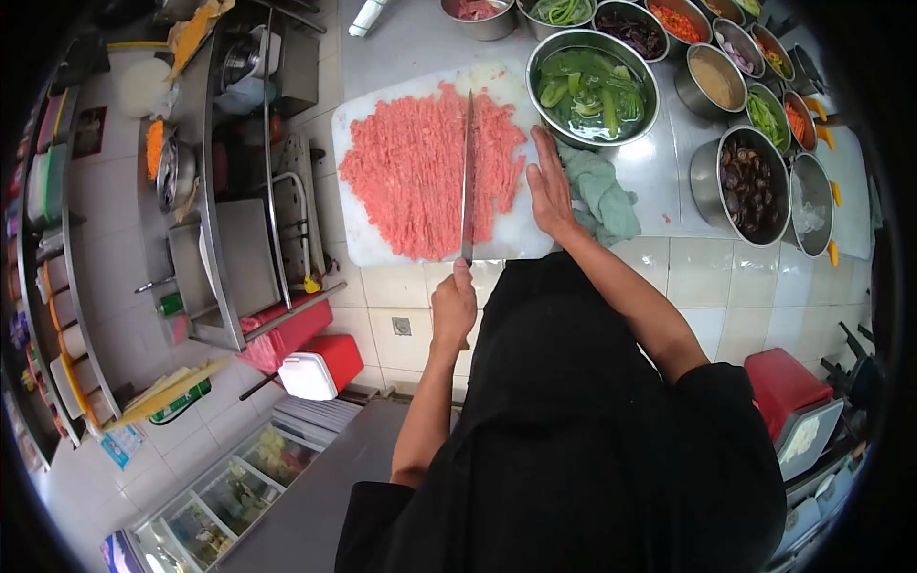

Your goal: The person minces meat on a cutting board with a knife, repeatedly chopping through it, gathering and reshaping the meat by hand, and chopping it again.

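Observation:
A broad spread of pink minced meat [406, 177] covers much of the white cutting board [368, 250]. My left hand [454, 307] is closed round the handle of a long kitchen knife [468, 181]. The blade stands on edge across the meat, its tip pointing away from me. At the board's right edge my right hand [551, 191] lies with fingers stretched out, holding nothing. Beside it is a crumpled green cloth [600, 191]. Just beyond my right fingertips, a steel bowl [652, 113] holds green vegetables [592, 93] in liquid.
Several steel bowls crowd the right of the steel table [659, 205], including one of dark mushroom-like pieces [750, 186] and one of shredded orange-red vegetable [676, 21]. Metal shelving [212, 258] stands at left. A red and white box [323, 368] sits low at left.

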`<control>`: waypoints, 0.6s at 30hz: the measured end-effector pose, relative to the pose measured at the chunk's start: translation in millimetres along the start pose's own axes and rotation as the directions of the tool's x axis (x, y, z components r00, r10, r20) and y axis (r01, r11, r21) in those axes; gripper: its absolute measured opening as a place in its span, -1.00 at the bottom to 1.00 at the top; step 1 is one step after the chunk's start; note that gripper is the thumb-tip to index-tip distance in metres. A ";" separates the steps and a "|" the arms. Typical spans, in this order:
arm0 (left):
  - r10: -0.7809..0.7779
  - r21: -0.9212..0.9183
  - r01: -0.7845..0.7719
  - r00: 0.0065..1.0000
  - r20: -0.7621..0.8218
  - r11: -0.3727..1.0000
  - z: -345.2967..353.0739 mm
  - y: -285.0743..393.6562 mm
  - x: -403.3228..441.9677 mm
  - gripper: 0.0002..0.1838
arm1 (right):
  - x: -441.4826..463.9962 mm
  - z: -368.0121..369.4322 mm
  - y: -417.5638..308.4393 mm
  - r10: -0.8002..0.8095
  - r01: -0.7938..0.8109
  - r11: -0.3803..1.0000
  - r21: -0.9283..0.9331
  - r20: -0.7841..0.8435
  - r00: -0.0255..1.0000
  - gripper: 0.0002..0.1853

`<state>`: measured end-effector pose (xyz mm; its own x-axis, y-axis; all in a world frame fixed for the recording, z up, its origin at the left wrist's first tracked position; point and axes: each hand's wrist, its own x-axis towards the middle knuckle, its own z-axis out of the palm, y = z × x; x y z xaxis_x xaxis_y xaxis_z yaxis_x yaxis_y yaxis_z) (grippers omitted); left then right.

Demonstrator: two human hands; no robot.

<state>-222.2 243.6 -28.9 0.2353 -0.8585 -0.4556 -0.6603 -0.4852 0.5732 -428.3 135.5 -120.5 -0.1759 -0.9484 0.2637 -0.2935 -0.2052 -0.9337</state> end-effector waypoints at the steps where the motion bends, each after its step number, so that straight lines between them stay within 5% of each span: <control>1: -0.084 0.068 0.080 0.995 0.052 0.994 -3.0 2.8 3.7 -0.31 | -2.2 1.2 0.4 -0.001 0.001 1.000 -0.018 0.000 1.000 -0.27; 4: -0.112 -0.087 0.115 0.993 0.039 0.990 -30.6 48.0 -26.5 -0.31 | -12.9 -3.2 -2.1 0.040 -0.039 0.999 -0.020 0.013 0.999 -0.27; 7: 0.047 -0.287 -0.076 0.993 -0.106 0.955 -5.8 16.2 -21.9 -0.33 | -3.3 -6.1 -3.0 0.043 -0.043 0.999 -0.010 0.010 0.999 -0.26; 8: 0.140 -0.090 -0.154 0.980 -0.140 0.984 2.6 10.6 -16.6 -0.34 | -2.0 -5.7 -2.8 0.048 -0.048 0.999 -0.007 0.011 0.999 -0.26; 9: -0.011 0.044 0.010 0.999 0.034 0.999 -1.3 11.7 -2.6 -0.34 | -0.4 -3.1 -3.3 0.053 -0.053 0.999 -0.002 0.012 0.999 -0.26; 11: -0.143 -0.037 0.147 0.986 0.085 0.989 -12.3 7.6 -4.4 -0.32 | 2.0 -1.3 -1.1 0.018 -0.018 1.000 -0.008 0.010 1.000 -0.25; 14: -0.137 -0.332 0.107 0.988 -0.067 0.937 -36.0 28.0 -30.0 -0.30 | -6.5 -2.5 -2.7 0.043 -0.043 0.999 -0.006 0.014 0.999 -0.25; 17: -0.081 -0.205 0.038 0.975 -0.206 0.978 -16.2 -18.8 -3.9 -0.30 | 0.2 -2.3 -5.4 0.043 -0.043 0.999 -0.008 0.013 0.999 -0.26; 18: -0.161 -0.155 0.138 0.976 -0.146 0.978 -21.6 -31.9 8.6 -0.28 | -0.1 -1.8 -4.2 0.041 -0.040 0.999 -0.021 0.019 0.999 -0.27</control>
<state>-183.7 248.1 -36.4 0.4401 -0.7844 -0.4371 -0.5033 -0.6186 0.6033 -428.7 136.9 -116.1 -0.1701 -0.9604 0.2208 -0.3054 -0.1617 -0.9384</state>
